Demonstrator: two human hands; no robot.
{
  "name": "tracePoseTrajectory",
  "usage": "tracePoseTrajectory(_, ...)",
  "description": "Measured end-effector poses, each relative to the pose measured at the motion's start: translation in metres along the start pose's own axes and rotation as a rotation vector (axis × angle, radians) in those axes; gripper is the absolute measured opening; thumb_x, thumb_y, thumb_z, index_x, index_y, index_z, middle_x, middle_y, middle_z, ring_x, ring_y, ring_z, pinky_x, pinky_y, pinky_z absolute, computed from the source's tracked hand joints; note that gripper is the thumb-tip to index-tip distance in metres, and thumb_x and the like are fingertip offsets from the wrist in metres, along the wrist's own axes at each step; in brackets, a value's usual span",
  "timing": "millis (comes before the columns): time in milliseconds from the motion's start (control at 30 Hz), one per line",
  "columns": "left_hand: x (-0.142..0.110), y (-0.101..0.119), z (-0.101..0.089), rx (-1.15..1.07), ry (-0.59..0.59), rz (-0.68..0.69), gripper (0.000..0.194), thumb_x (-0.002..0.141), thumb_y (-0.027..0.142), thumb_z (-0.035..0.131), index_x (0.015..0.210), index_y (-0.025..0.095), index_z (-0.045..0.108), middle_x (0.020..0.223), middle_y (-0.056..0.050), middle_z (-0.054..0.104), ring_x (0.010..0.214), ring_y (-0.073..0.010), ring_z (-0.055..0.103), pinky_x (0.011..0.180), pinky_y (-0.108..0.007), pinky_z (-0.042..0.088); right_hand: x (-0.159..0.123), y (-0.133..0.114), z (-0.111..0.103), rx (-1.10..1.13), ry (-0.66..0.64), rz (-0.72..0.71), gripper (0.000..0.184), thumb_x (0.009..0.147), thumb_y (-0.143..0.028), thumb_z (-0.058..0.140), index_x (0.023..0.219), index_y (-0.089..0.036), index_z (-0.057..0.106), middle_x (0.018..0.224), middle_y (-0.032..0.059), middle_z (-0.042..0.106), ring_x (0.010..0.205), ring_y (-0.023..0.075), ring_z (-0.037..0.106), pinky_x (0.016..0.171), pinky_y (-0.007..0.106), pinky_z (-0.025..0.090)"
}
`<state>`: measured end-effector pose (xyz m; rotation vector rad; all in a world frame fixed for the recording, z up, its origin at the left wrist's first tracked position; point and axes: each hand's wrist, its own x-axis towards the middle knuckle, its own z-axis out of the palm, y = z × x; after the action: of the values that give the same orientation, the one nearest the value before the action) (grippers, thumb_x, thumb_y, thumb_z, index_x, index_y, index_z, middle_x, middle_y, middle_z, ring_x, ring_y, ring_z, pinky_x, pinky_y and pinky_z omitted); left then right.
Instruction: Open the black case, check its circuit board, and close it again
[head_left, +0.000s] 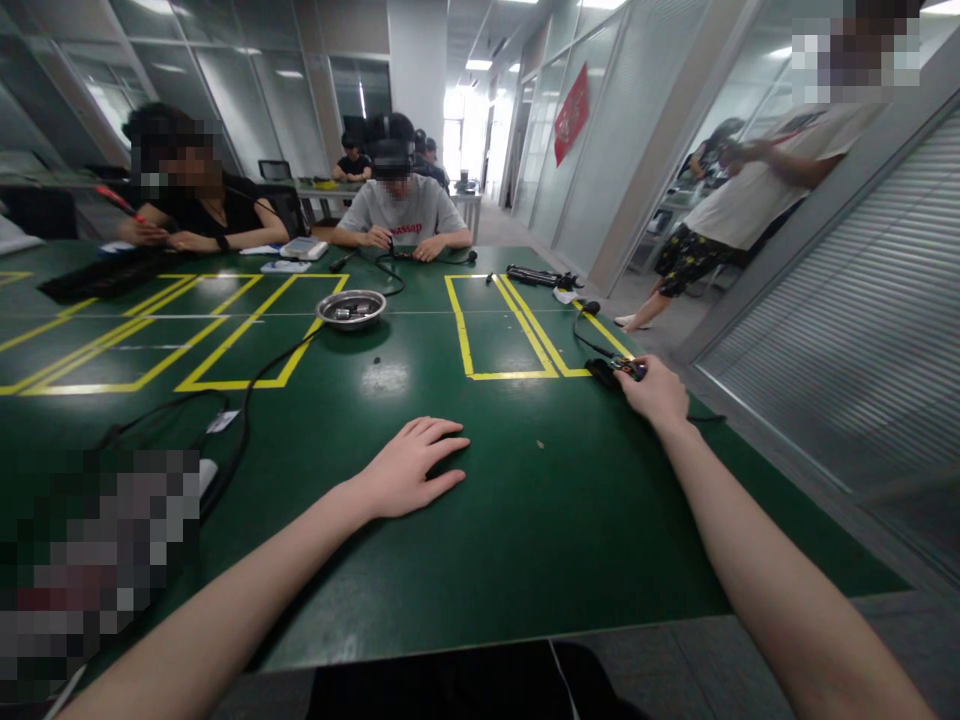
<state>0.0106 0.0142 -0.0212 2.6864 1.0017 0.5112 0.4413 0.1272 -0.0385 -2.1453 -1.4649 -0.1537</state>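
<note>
My left hand (412, 468) lies on the green table (517, 530) with its fingers stretched out and nothing held. Over at the table's right edge, my right hand (658, 392) has its fingers closed on a small dark object with shiny coloured spots (631, 369). Its exact kind is partly hidden by the fingers. A flat black piece (602, 374) lies against it, on the corner of the yellow tape. Close by, a black cable (585, 335) runs up to a rounded black end (591, 307).
Yellow tape (514, 375) marks boxes on the table. A metal bowl (351, 312) holds small metal parts. Beyond it, a black tool-like item (541, 277) lies at the far right. Cables (247, 420) cross the left side. Co-workers sit opposite; another person stands right.
</note>
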Motion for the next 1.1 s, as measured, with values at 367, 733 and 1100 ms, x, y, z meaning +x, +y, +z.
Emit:
tracePoseTrajectory(367, 0.0, 0.002, -0.001, -0.013, 0.008, -0.002, 0.038, 0.102, 0.037, 0.06, 0.137, 0.022, 0.064, 0.146, -0.013, 0.062, 0.137, -0.0304, 0.056, 0.118, -0.054, 0.042, -0.037, -0.058, -0.008, 0.13, -0.186, -0.201, 0.033, 0.081, -0.045, 0.075, 0.104, -0.022, 0.073, 0.101, 0.0092, 0.079, 0.094, 0.0298, 0.073, 0.073, 0.036, 0.055)
tracePoseTrajectory(733, 0.0, 0.015, -0.014, -0.127, 0.183, 0.139, 0.034, 0.09, 0.049, 0.072, 0.104, 0.019, 0.068, 0.094, -0.008, 0.074, 0.089, -0.0236, 0.069, 0.081, -0.036, 0.056, -0.142, -0.14, -0.04, 0.693, -0.815, -1.169, 0.03, 0.085, -0.03, 0.08, 0.113, -0.02, 0.073, 0.105, 0.0052, 0.078, 0.09, 0.0197, 0.075, 0.08, 0.028, 0.056)
tracePoseTrajectory(1100, 0.0, 0.018, -0.011, -0.016, 0.072, -0.045, 0.044, 0.084, 0.051, 0.076, 0.113, 0.021, 0.063, 0.111, -0.009, 0.073, 0.099, -0.0274, 0.071, 0.084, -0.038, 0.058, -0.133, -0.132, -0.044, 0.613, -0.561, -1.191, 0.026, 0.09, -0.029, 0.072, 0.114, -0.021, 0.072, 0.107, 0.0076, 0.073, 0.092, 0.0209, 0.073, 0.078, 0.031, 0.058)
